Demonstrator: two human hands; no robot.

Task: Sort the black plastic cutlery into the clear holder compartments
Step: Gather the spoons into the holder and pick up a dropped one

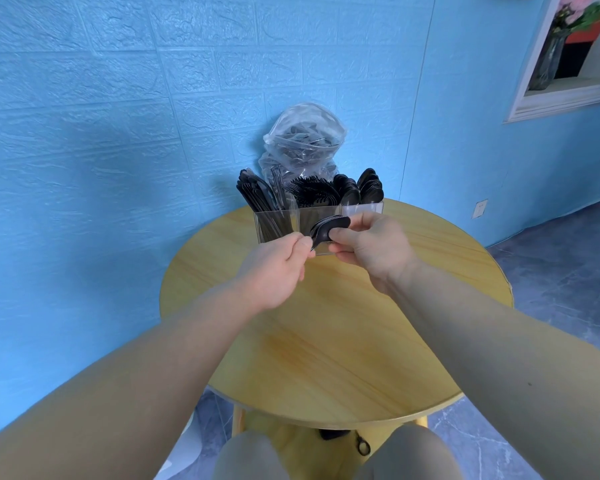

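1. One round wooden table (326, 341) set against the blue wall (118, 116); everything sits at its far edge.
2. One clear plastic bag (303, 140) of loose black cutlery behind the holder, against the wall. Count inside: can't tell.
3. One clear holder (278, 220) in front of the bag. Knives (253, 192) in the left compartment, forks (312, 192) in the middle, spoons (361, 188) on the right. Too densely packed to count; number of dividers unclear.
4. Two hands, both raised just in front of the holder, nearly touching each other.
5. Right hand (371, 251): thumb and fingers curled round the bowls of a small stack of black spoons (328, 228).
6. Left hand (278, 271): fingertips pinch the handle end of the same stack.
7. Stack sits between the two hands, in front of the holder's middle section, not inside it. Several spoons nested; exact count can't tell.
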